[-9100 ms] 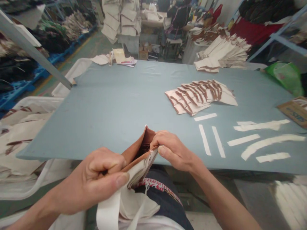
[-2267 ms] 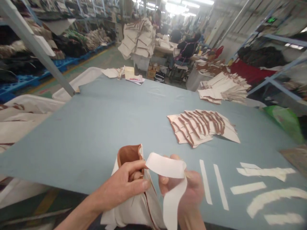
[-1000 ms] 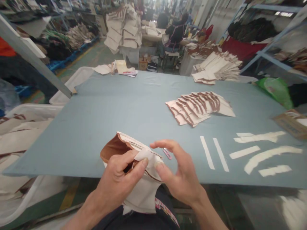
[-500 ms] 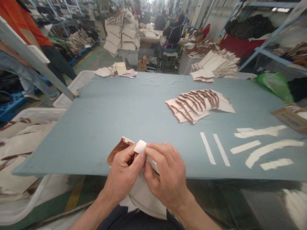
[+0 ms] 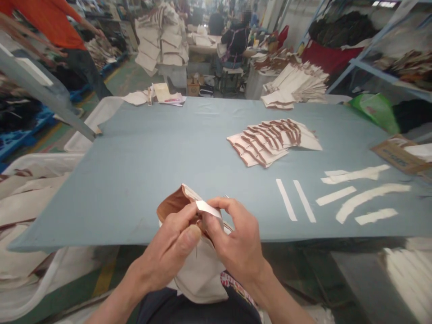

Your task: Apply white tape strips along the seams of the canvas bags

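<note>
The white strip [image 5: 208, 208] runs left to right at the rim of the brown-lined canvas pouch [image 5: 202, 274], between the left hand [image 5: 172, 243], gripping the pouch, and the right hand [image 5: 236, 238], pinching the strip.

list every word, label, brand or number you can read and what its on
None reads clearly.
Open brown cardboard box, right: dark printing, too blurred.
Dark cloth on the lap: red-and-white lettering, partly covered, blurred.
Small brown cardboard box in the background: printing too small.

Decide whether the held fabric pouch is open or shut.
Open: the pouch gapes at its left side, its brown inside showing.
</note>
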Action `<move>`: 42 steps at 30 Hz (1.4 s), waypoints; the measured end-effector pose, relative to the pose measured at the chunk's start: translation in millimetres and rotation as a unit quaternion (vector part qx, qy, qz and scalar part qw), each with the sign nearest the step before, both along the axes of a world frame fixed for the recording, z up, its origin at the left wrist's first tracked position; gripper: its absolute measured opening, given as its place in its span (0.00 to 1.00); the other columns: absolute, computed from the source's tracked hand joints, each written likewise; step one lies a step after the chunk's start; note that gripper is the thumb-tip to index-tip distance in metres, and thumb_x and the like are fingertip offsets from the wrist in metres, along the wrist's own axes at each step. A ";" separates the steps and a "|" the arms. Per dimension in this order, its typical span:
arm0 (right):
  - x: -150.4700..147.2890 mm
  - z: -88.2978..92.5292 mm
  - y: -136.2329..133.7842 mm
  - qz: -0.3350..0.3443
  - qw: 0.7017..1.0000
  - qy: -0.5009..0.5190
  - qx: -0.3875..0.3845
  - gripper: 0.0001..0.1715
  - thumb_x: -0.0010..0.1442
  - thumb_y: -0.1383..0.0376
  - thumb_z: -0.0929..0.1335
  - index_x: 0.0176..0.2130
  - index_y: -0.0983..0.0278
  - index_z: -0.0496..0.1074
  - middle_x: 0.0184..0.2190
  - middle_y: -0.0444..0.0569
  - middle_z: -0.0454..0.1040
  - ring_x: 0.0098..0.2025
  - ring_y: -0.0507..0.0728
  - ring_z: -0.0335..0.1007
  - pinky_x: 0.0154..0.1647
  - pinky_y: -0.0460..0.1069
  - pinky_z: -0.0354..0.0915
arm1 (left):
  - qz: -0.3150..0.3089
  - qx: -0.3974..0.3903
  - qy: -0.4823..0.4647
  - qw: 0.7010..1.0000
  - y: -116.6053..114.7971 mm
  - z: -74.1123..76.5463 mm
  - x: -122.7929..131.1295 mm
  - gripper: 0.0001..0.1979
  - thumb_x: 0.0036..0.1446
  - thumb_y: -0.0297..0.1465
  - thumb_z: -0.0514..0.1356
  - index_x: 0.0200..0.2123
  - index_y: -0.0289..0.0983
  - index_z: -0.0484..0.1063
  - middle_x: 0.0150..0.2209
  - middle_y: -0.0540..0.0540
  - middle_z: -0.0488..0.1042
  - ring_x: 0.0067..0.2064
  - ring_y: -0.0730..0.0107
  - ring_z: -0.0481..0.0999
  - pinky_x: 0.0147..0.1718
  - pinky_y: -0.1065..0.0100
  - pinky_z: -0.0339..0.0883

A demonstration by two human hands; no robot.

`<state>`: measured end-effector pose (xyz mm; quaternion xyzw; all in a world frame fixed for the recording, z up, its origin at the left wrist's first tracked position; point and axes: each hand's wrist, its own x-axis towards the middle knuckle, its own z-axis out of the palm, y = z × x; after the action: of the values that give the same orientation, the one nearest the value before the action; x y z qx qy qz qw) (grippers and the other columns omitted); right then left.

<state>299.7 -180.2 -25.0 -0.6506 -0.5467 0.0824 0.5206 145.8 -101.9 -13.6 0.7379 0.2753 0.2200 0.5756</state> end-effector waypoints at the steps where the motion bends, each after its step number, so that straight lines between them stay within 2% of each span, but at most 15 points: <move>1: 0.8 0.2 0.8 -0.001 1.000 0.014 -0.007 0.06 0.68 0.68 0.69 0.42 0.62 0.78 0.36 0.48 0.85 0.39 0.57 0.83 0.43 0.50 0.73 | -0.001 -0.025 -0.012 1.000 -0.9 -2.3 -0.8 0.37 0.68 0.64 0.49 0.43 0.37 0.78 0.35 0.45 0.75 0.36 0.61 0.70 0.35 0.65 0.65; 5: 8.1 -1.3 7.6 -0.009 0.994 0.109 -0.028 0.10 0.70 0.63 0.68 0.37 0.61 0.78 0.32 0.46 0.85 0.34 0.56 0.82 0.38 0.48 0.72 | 0.012 -0.189 -0.038 0.981 -5.7 -13.8 -5.0 0.43 0.66 0.69 0.42 0.56 0.40 0.74 0.37 0.44 0.78 0.35 0.60 0.74 0.31 0.66 0.65; 8: 14.8 -11.5 11.6 -0.005 0.977 0.211 -0.038 0.13 0.72 0.58 0.67 0.37 0.62 0.76 0.31 0.47 0.85 0.32 0.55 0.81 0.37 0.48 0.72 | 0.055 -0.227 -0.052 0.971 -7.1 -20.4 -7.0 0.42 0.64 0.71 0.45 0.56 0.42 0.70 0.34 0.47 0.76 0.30 0.64 0.70 0.27 0.69 0.61; 11: 13.2 -31.5 8.2 0.030 0.956 0.281 -0.083 0.19 0.73 0.54 0.65 0.36 0.63 0.75 0.29 0.48 0.84 0.31 0.55 0.80 0.37 0.49 0.72 | 0.105 -0.214 -0.055 0.970 -5.7 -23.2 -5.8 0.37 0.63 0.71 0.47 0.45 0.43 0.68 0.24 0.54 0.67 0.23 0.70 0.57 0.22 0.70 0.52; 13: 6.4 -46.5 2.6 0.043 0.943 0.306 -0.121 0.21 0.73 0.52 0.65 0.35 0.63 0.74 0.28 0.48 0.83 0.30 0.55 0.78 0.37 0.49 0.71 | 0.137 -0.191 -0.043 0.971 -3.9 -25.1 -4.5 0.34 0.66 0.68 0.47 0.40 0.43 0.65 0.22 0.56 0.61 0.22 0.71 0.53 0.21 0.69 0.50; 18: -14.9 -76.4 -7.5 0.023 0.885 0.424 -0.193 0.26 0.70 0.44 0.67 0.34 0.63 0.72 0.26 0.46 0.80 0.25 0.53 0.72 0.33 0.48 0.68 | 0.206 -0.067 0.063 0.974 0.0 -38.6 -10.0 0.34 0.70 0.65 0.45 0.28 0.42 0.62 0.23 0.53 0.62 0.25 0.69 0.58 0.25 0.67 0.56; 21: -24.4 -89.1 -8.4 0.029 0.851 0.473 -0.225 0.28 0.69 0.42 0.66 0.33 0.63 0.71 0.21 0.44 0.75 0.19 0.51 0.64 0.24 0.46 0.62 | 0.221 -0.053 0.097 0.969 -0.5 -45.8 -18.6 0.35 0.71 0.63 0.45 0.25 0.41 0.63 0.23 0.50 0.66 0.27 0.66 0.63 0.29 0.65 0.60; 24: -29.6 -95.7 -8.5 0.038 0.839 0.485 -0.244 0.28 0.69 0.43 0.66 0.33 0.63 0.70 0.18 0.43 0.73 0.16 0.50 0.58 0.19 0.45 0.55 | 0.207 -0.047 0.117 0.970 -1.9 -44.2 -27.4 0.34 0.73 0.58 0.46 0.26 0.39 0.69 0.28 0.47 0.73 0.32 0.62 0.71 0.35 0.65 0.66; 26: -29.6 -95.3 -7.2 0.038 0.843 0.478 -0.242 0.28 0.69 0.43 0.65 0.33 0.63 0.71 0.19 0.43 0.73 0.16 0.50 0.58 0.19 0.45 0.56 | 0.194 -0.039 0.132 0.971 -1.8 -39.5 -33.0 0.30 0.72 0.55 0.52 0.27 0.39 0.70 0.28 0.48 0.73 0.33 0.63 0.71 0.36 0.66 0.66; 29: -23.6 -88.2 -1.1 0.032 0.867 0.449 -0.216 0.28 0.69 0.43 0.65 0.34 0.64 0.72 0.23 0.46 0.75 0.21 0.52 0.65 0.25 0.47 0.62 | 0.168 -0.054 0.158 0.972 0.2 -33.1 -40.4 0.24 0.67 0.51 0.59 0.28 0.38 0.70 0.27 0.50 0.70 0.31 0.66 0.67 0.31 0.69 0.62; 32: -11.9 -72.4 5.8 0.026 0.897 0.403 -0.181 0.26 0.67 0.45 0.68 0.32 0.63 0.74 0.26 0.46 0.76 0.29 0.55 0.69 0.34 0.49 0.66 | 0.147 -0.096 0.156 0.972 2.8 -28.6 -43.9 0.23 0.65 0.50 0.60 0.29 0.37 0.70 0.28 0.50 0.69 0.31 0.67 0.66 0.29 0.70 0.62; 36: 5.8 -29.8 1.4 0.049 0.946 0.298 -0.117 0.20 0.64 0.51 0.73 0.28 0.61 0.74 0.29 0.45 0.76 0.36 0.56 0.70 0.43 0.50 0.67 | 0.155 -0.056 0.112 0.980 7.3 -16.8 -38.5 0.18 0.64 0.44 0.60 0.28 0.37 0.70 0.26 0.51 0.66 0.28 0.70 0.62 0.27 0.71 0.59; 38: 11.2 -2.6 -6.6 0.105 0.948 0.275 -0.122 0.19 0.69 0.55 0.71 0.28 0.61 0.74 0.26 0.43 0.74 0.31 0.54 0.68 0.37 0.48 0.66 | 0.161 -0.008 0.088 0.983 10.6 -6.6 -32.2 0.15 0.63 0.40 0.60 0.27 0.37 0.71 0.26 0.52 0.65 0.27 0.71 0.62 0.27 0.72 0.58; 40: 11.3 20.7 -13.3 0.172 0.923 0.311 -0.150 0.20 0.72 0.56 0.70 0.29 0.61 0.75 0.23 0.41 0.74 0.25 0.52 0.66 0.29 0.46 0.64 | 0.166 0.028 0.069 0.983 14.0 4.8 -24.9 0.13 0.61 0.36 0.60 0.25 0.37 0.71 0.25 0.52 0.65 0.26 0.72 0.62 0.26 0.72 0.57; 42: 6.2 34.8 -14.6 0.187 0.919 0.316 -0.144 0.18 0.70 0.58 0.70 0.28 0.61 0.75 0.22 0.41 0.74 0.23 0.51 0.67 0.26 0.44 0.64 | 0.170 0.044 0.047 0.983 16.6 14.9 -18.4 0.13 0.60 0.35 0.61 0.25 0.37 0.72 0.24 0.53 0.66 0.26 0.73 0.62 0.25 0.73 0.57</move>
<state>305.9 -194.8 9.8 -0.5449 -0.4478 0.4572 0.5418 127.4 -85.3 1.3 0.7145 0.4131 0.2919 0.4834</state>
